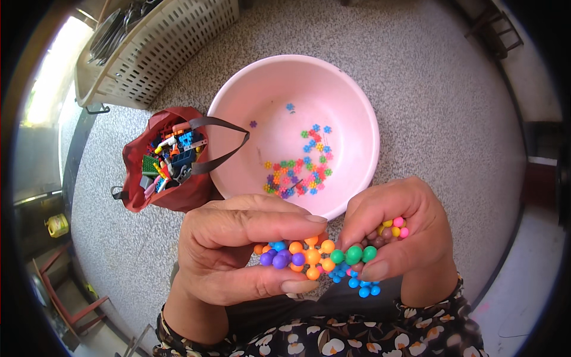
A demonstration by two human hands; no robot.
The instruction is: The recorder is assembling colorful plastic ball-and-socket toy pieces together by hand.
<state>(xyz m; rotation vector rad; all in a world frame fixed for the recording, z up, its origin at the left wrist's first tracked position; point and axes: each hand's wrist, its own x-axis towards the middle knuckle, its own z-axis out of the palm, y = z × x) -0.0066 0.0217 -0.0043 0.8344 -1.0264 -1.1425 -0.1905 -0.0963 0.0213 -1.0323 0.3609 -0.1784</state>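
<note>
My left hand [238, 244] pinches an orange snowflake-shaped connector piece [313, 256] between thumb and fingers. Purple and blue ball-ended pieces [281, 258] sit against it inside the same hand. Across from it, my right hand [404, 232] grips a green ball-ended connector piece [354, 255] between thumb and forefinger, its tip touching the orange one. Several brown, yellow and pink pieces [392, 228] are tucked in the right palm. Blue pieces [364, 288] hang below the green one; how they are joined is partly hidden by my fingers.
Beyond my hands a pink basin [363, 119] holds many small coloured connector pieces [297, 175]. A red bag [134, 154] full of mixed building toys leans by its left side. Farther left stands a slatted plastic basket [160, 53]. A wooden chair [65, 291] is at lower left.
</note>
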